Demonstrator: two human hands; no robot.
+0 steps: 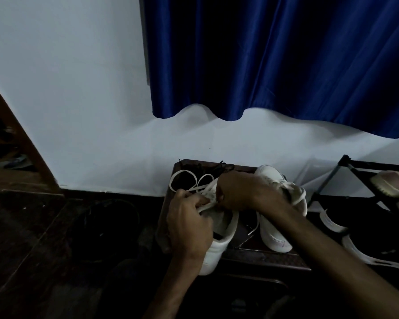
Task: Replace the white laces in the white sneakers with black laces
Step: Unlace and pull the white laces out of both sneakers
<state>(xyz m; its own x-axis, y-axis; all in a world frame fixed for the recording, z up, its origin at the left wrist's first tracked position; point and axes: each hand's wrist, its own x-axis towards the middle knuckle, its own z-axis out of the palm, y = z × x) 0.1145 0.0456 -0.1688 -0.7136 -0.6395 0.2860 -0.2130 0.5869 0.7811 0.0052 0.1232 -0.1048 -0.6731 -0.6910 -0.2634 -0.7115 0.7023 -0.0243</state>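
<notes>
Two hands meet over the near sneaker [219, 240] on the dark table [263, 256], and the step in hand looks like unthreading. The left hand [189, 217] grips a strand of the white lace [183, 172], whose freed loops lie just behind. The shoe's long axis runs from the person to the wall, heel nearest, toe away. The right hand [237, 189] curls over the eyelets, fingertips hidden, so I cannot tell its grip. Next comes drawing the lace from the remaining holes with short pulls; the second sneaker [274, 238] waits beside it.

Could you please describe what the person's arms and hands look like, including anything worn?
Both forearms are bare, with no sleeves in view. The left hand and right hand wear no gloves, and no watch, ring or bracelet shows in the dim light.
</notes>
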